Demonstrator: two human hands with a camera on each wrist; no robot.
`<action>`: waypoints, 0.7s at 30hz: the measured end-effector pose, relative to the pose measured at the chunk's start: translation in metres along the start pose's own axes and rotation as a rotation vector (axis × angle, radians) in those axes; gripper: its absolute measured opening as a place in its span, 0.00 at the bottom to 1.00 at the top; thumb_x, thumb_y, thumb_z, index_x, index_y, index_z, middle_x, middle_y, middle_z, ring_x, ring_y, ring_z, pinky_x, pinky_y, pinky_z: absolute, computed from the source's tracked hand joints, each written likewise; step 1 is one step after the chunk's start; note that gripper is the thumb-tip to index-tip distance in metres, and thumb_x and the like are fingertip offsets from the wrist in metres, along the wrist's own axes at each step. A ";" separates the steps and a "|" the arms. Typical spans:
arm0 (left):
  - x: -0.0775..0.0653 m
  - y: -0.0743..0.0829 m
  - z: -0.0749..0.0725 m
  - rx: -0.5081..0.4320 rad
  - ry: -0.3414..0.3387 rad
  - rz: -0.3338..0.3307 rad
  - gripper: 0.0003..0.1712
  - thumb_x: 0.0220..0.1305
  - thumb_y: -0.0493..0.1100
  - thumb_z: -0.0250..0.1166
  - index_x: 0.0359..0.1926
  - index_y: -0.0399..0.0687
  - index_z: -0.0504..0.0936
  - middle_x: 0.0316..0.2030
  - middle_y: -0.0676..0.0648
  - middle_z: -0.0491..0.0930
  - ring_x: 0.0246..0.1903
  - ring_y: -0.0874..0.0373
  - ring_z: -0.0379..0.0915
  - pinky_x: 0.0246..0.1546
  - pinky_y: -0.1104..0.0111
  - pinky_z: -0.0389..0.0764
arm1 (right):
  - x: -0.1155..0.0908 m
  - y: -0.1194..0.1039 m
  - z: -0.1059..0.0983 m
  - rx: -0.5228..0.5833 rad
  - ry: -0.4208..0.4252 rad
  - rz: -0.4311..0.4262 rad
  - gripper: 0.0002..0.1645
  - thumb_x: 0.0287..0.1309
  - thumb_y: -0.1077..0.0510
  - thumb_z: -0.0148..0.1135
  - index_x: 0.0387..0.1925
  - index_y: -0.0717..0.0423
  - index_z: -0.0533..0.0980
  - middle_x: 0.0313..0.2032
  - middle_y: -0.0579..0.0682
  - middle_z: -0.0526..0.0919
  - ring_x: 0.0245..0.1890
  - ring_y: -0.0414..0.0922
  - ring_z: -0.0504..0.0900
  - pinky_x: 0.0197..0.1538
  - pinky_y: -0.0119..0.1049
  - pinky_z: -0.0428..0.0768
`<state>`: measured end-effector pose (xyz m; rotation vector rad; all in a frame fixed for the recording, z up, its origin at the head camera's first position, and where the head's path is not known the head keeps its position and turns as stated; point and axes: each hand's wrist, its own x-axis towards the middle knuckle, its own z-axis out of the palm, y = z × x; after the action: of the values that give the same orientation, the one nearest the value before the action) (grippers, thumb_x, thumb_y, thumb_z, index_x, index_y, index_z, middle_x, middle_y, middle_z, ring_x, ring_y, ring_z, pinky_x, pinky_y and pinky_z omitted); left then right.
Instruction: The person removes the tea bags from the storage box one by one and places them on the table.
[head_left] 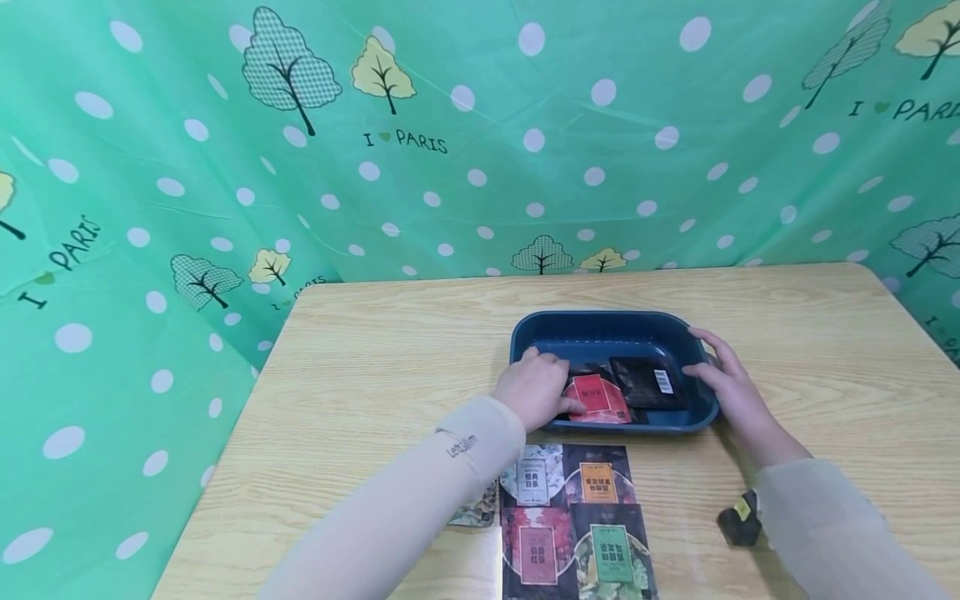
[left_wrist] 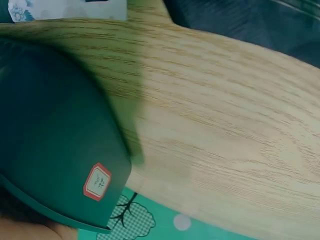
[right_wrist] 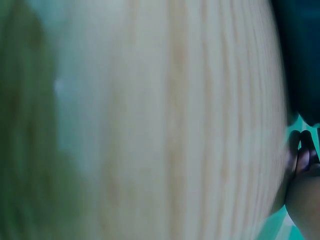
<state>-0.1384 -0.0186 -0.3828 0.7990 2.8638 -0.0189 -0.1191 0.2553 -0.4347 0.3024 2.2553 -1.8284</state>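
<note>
A dark blue rectangular basin (head_left: 615, 429) stands on the table in the head view. Inside it lie a red tea sachet (head_left: 597, 395) on the left and a black sachet with a white barcode label (head_left: 647, 383) to its right. My left hand (head_left: 534, 387) reaches over the basin's left end, the thumb overlapping the red sachet's edge; whether it pinches the sachet I cannot tell. My right hand (head_left: 731, 396) grips the basin's right end, thumb over the rim. In the left wrist view, the basin's outer wall (left_wrist: 60, 130) carries a small red-bordered sticker (left_wrist: 97, 182).
Nearer me, several tea sachets lie in a two-by-two block, among them a red one (head_left: 537, 546) and a green-labelled one (head_left: 613, 550). Another sachet (head_left: 478, 507) is partly under the left sleeve. A small black object (head_left: 739, 521) sits beside the right sleeve. A green curtain (head_left: 480, 167) hangs behind.
</note>
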 end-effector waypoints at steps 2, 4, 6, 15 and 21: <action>0.000 0.001 0.000 0.013 -0.003 0.000 0.35 0.58 0.71 0.63 0.54 0.51 0.82 0.51 0.52 0.84 0.47 0.56 0.73 0.50 0.66 0.80 | 0.001 0.000 0.000 0.008 0.001 0.001 0.38 0.73 0.51 0.46 0.76 0.25 0.45 0.79 0.58 0.35 0.76 0.62 0.43 0.70 0.45 0.65; 0.000 0.001 0.000 0.022 0.001 0.001 0.35 0.58 0.71 0.63 0.54 0.51 0.82 0.51 0.52 0.84 0.46 0.56 0.74 0.49 0.65 0.80 | 0.001 0.001 0.001 0.013 0.005 0.003 0.38 0.73 0.51 0.46 0.76 0.25 0.45 0.79 0.55 0.30 0.77 0.62 0.36 0.74 0.59 0.53; 0.000 0.001 0.001 0.023 0.005 0.000 0.35 0.57 0.70 0.64 0.53 0.51 0.82 0.50 0.51 0.83 0.45 0.56 0.73 0.48 0.65 0.81 | 0.002 0.001 0.001 0.018 0.008 0.003 0.38 0.73 0.51 0.46 0.77 0.26 0.45 0.79 0.53 0.28 0.77 0.62 0.32 0.73 0.65 0.47; 0.000 0.000 0.002 -0.049 0.034 -0.030 0.42 0.57 0.64 0.69 0.67 0.49 0.74 0.57 0.48 0.75 0.50 0.56 0.68 0.51 0.67 0.79 | 0.001 -0.001 0.001 0.005 0.003 0.015 0.38 0.73 0.51 0.45 0.76 0.25 0.45 0.79 0.56 0.30 0.77 0.62 0.38 0.73 0.57 0.56; -0.001 0.000 0.002 -0.084 0.063 -0.039 0.42 0.56 0.62 0.71 0.68 0.51 0.72 0.54 0.49 0.75 0.48 0.57 0.68 0.49 0.68 0.79 | 0.000 -0.002 0.001 -0.023 -0.002 0.027 0.37 0.74 0.48 0.45 0.76 0.22 0.43 0.79 0.60 0.39 0.75 0.63 0.51 0.61 0.33 0.70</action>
<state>-0.1373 -0.0187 -0.3849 0.7408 2.9165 0.1227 -0.1198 0.2544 -0.4334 0.3254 2.2581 -1.7873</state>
